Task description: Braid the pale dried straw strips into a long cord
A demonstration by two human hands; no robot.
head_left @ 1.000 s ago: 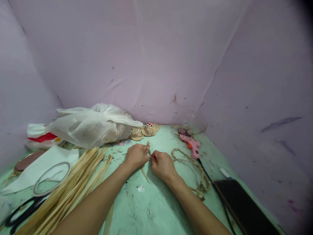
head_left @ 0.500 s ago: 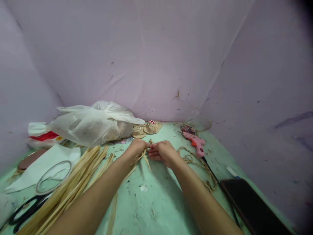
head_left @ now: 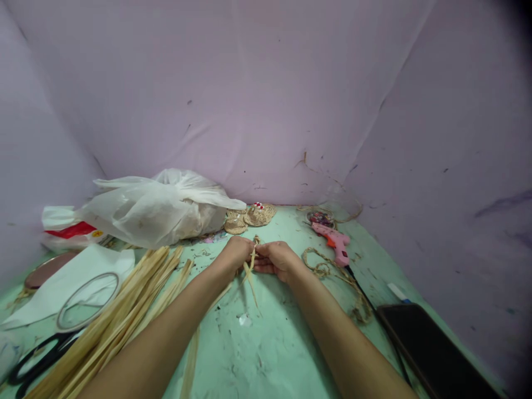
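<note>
Close together over the middle of the green table, my left hand point(head_left: 236, 252) and my right hand point(head_left: 277, 259) pinch a small braid of pale straw strips point(head_left: 251, 271) between them. Its knotted end pokes up past the fingertips, and loose strip ends cross and dangle below. Fingers on both hands are closed; the left fingertips are partly hidden behind the hand. Just beyond lie small woven straw hats point(head_left: 260, 215), one with red and white beads. Left of my left forearm is a bundle of long flat straw strips point(head_left: 124, 310).
A white plastic bag point(head_left: 166, 208) slumps against the back wall. Black-handled scissors point(head_left: 41, 354), a hoop point(head_left: 88, 299) and white paper point(head_left: 83, 271) are at left. At right lie a pink glue gun point(head_left: 332, 241) with its cord, braided rope point(head_left: 328, 269) and a dark phone point(head_left: 432, 349).
The loose strips have shifted from slanting left out of the left hand to hanging crossed between both hands. The hands remain in nearly the same spot.
</note>
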